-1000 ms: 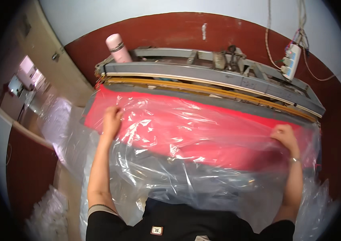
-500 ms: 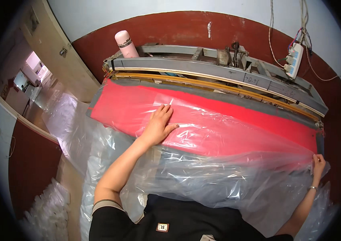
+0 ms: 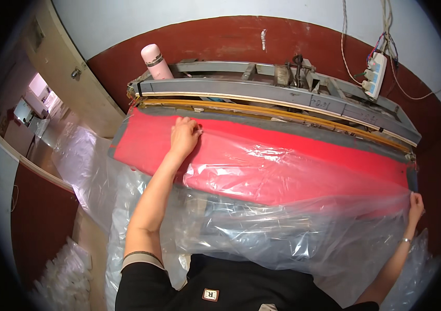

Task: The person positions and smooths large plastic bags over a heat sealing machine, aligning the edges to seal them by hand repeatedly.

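Plastic film, clear, thin and glossy (image 3: pixel 251 223), is pinched at its upper edge by the left hand (image 3: pixel 185 136), whose bent fingers are drawn together with the thumb. At the other end the right hand (image 3: pixel 416 208) has its fingers closed on the same film, thumb and fingertips meeting just beside the right-hand end of a long, flat, bright red sheet (image 3: pixel 145 137). Between the two hands the edge slants down to the right, so the film covers the middle and lower part of the red sheet while a strip above it lies bare, as does the sheet's left end. Beneath the red sheet a dark grey padded surface (image 3: pixel 225 119) shows along the far side and at both ends. Toward the person the film falls in creased, shining folds before a black short-sleeved shirt (image 3: pixel 241 285); a narrow metallic band (image 3: pixel 406 240) circles the right wrist. Beyond the grey surface run yellow-brown strips (image 3: pixel 267 112), then a long grey metal frame (image 3: pixel 231 89). Farther out, a pink cylindrical bottle (image 3: pixel 157 65) leans at the frame's left end, and a white power strip (image 3: pixel 375 76) hangs near its right.
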Demonstrator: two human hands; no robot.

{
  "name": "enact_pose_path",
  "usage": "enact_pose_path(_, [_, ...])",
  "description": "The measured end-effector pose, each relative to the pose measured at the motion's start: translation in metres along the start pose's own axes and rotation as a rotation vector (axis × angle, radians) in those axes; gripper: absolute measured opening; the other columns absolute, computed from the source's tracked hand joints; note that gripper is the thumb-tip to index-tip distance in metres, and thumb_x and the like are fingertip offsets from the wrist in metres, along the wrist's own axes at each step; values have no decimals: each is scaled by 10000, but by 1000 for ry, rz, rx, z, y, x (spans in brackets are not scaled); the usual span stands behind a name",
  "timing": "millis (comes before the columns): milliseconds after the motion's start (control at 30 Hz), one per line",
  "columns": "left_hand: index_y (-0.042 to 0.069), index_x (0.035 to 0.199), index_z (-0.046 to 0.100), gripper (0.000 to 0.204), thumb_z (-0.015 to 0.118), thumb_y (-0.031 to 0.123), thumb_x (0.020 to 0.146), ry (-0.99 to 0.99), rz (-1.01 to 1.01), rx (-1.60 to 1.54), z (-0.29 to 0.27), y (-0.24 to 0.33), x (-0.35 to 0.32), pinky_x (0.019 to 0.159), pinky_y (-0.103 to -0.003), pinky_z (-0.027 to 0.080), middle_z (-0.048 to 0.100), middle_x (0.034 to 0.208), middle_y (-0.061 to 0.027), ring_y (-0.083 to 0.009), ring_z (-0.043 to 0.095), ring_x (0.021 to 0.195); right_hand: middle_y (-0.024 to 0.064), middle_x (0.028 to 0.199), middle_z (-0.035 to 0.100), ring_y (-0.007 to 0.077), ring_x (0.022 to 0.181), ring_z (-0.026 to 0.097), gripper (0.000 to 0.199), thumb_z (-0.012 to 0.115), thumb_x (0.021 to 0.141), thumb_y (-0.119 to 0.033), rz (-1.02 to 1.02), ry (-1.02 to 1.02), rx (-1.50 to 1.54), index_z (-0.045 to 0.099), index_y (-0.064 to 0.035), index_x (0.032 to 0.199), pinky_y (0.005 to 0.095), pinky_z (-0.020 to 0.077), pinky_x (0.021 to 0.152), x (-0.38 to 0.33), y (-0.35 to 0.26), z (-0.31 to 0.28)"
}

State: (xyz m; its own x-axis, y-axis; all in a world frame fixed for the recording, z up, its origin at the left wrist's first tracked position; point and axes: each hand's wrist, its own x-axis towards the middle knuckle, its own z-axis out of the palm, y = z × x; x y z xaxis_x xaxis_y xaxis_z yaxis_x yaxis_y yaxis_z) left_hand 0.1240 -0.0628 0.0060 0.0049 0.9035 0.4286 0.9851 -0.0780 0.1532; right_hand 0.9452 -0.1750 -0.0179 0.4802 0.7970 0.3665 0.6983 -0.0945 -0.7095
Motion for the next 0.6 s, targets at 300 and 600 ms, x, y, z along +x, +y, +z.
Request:
enact_pose_path(300, [10, 796, 492, 156, 485, 157, 847, 557, -559, -944, 50, -9, 51, 607, -252, 401, 506, 678, -34, -115, 442, 637, -24, 610, 458, 64, 559, 403, 209, 550, 850, -258, 19, 241, 213, 543, -54, 804, 216, 339, 512, 84, -24, 146])
enact_pose_path(600, [48, 711, 478, 160, 588, 128, 796, 581, -541, -895, 77, -33, 79, 542, -200, 347, 441, 618, 36, -53, 356, 575, -21, 592, 459, 55, 546, 398, 191, 611, 812, -207, -175, 385, 202, 516, -44, 785, 204, 346, 506, 112, -48, 179])
